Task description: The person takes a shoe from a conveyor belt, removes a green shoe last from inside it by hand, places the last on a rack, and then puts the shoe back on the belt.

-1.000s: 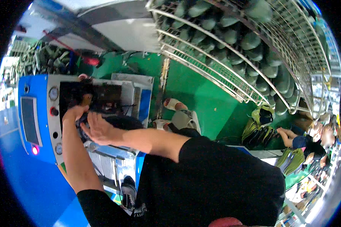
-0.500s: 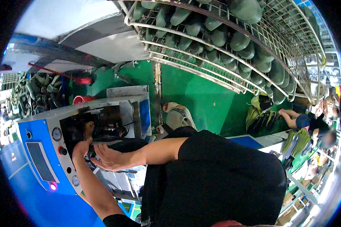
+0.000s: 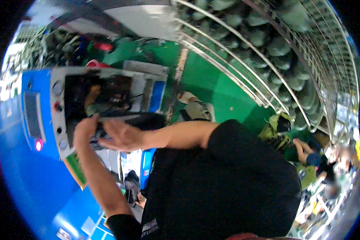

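Both my hands are at the opening of a blue and grey machine (image 3: 58,107). My left hand (image 3: 85,130) is bent at the opening's near edge, its fingers closed against something dark that I cannot make out. My right hand (image 3: 122,135) lies just beside it, blurred, with fingers stretched out toward the left hand. Close behind the hands runs a long dark piece (image 3: 144,119), its kind unclear. A greenish, rounded part (image 3: 91,109) shows inside the opening, just beyond my left fingertips. The area between my hands is mostly hidden.
A white wire rack (image 3: 236,68) of dark green shoe-shaped pieces stands at the upper right. The machine's front carries a screen (image 3: 34,114) and a red knob (image 3: 58,106). A foot (image 3: 186,97) is on the green floor. Another person's arm (image 3: 302,150) shows at the right.
The whole view has shifted and turned, so the machine and my hands sit higher. My hands stay together at the opening. A grey shoe now shows below the machine.
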`<state>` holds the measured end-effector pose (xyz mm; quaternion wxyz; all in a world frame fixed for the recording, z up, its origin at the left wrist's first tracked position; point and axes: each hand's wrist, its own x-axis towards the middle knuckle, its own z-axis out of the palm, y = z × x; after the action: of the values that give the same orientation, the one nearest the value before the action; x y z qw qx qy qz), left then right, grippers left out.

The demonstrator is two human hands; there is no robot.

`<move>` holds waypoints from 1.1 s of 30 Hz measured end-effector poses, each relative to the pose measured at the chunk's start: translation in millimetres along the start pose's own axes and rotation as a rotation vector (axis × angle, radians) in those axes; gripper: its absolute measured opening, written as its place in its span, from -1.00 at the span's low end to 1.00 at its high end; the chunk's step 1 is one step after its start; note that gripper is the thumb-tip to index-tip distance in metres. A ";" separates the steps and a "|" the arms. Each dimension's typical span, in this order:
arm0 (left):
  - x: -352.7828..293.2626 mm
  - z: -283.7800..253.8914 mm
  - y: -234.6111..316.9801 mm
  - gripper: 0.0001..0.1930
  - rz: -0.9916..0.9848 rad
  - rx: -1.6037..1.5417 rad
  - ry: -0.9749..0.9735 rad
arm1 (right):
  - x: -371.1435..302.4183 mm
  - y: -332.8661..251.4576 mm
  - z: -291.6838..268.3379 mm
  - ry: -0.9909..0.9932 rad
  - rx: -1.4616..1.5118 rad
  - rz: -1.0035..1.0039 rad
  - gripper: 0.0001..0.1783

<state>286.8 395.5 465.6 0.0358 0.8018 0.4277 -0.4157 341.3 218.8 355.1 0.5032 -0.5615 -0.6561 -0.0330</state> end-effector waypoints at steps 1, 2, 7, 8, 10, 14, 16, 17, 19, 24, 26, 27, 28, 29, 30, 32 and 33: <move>-18.7 13.6 0.2 -0.26 -0.101 -0.052 0.040 | -2.4 -6.4 -12.7 0.049 0.035 -0.041 -0.52; -22.0 32.8 3.6 -0.26 -0.177 -0.124 0.096 | -4.7 -1.6 -29.5 0.090 -0.042 -0.132 -0.51; -80.3 108.3 19.3 -0.23 -0.275 -0.610 0.162 | -48.2 -7.4 -31.4 0.001 -0.182 -0.392 -0.60; -90.2 116.6 18.4 -0.23 -0.296 -0.715 0.158 | -49.5 -4.0 -39.6 0.013 -0.182 -0.443 -0.60; -89.9 163.4 12.8 -0.24 -0.239 -1.001 0.088 | -56.2 -8.8 -67.5 -0.089 -0.103 -0.428 -0.56; -105.2 236.0 65.3 -0.24 0.311 -2.357 -0.099 | -85.9 -28.0 -108.4 -0.274 -0.040 -0.369 -0.33; -119.0 252.7 87.0 -0.18 0.403 -2.378 -0.212 | -105.4 -42.2 -123.6 -0.367 0.020 -0.300 -0.29; -120.7 265.5 95.5 -0.18 0.437 -2.443 -0.310 | -113.3 -45.3 -130.3 -0.367 -0.002 -0.329 -0.29; -119.2 290.8 113.9 -0.21 0.482 -2.542 -0.461 | -113.9 -52.8 -151.7 -0.571 0.010 -0.300 -0.13; -133.0 334.4 141.2 -0.30 0.357 -2.528 -0.519 | -85.7 -54.5 -140.7 -0.700 0.512 0.582 0.23; -134.9 341.6 138.8 -0.36 0.264 -2.532 -0.554 | -90.1 -18.5 -80.6 -0.473 0.352 0.554 0.21; -121.3 368.1 135.1 -0.38 0.237 -2.498 -0.493 | -67.2 -20.6 -58.8 -0.515 0.683 0.885 0.19; -114.8 381.8 130.8 -0.39 0.207 -2.459 -0.438 | -45.5 -23.7 -40.2 -0.550 1.018 1.217 0.18; -146.5 337.8 126.4 -0.44 -0.036 -2.332 -0.282 | -40.5 -15.5 -15.8 -0.460 1.151 1.236 0.14; -153.3 323.9 122.7 -0.45 -0.060 -2.262 -0.233 | -46.1 -2.0 13.7 -0.362 1.283 1.250 0.09; -160.6 312.8 100.7 -0.48 -0.156 -2.142 -0.104 | -46.9 -6.6 57.0 -0.225 1.329 1.191 0.06; -151.0 331.4 89.9 -0.51 -0.241 -2.135 -0.122 | -53.2 -14.8 66.2 -0.167 1.210 1.143 0.08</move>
<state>96.9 102.8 328.1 0.6974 0.2866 0.6435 0.1324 281.3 216.2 293.2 0.6068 -0.4414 -0.2097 0.6269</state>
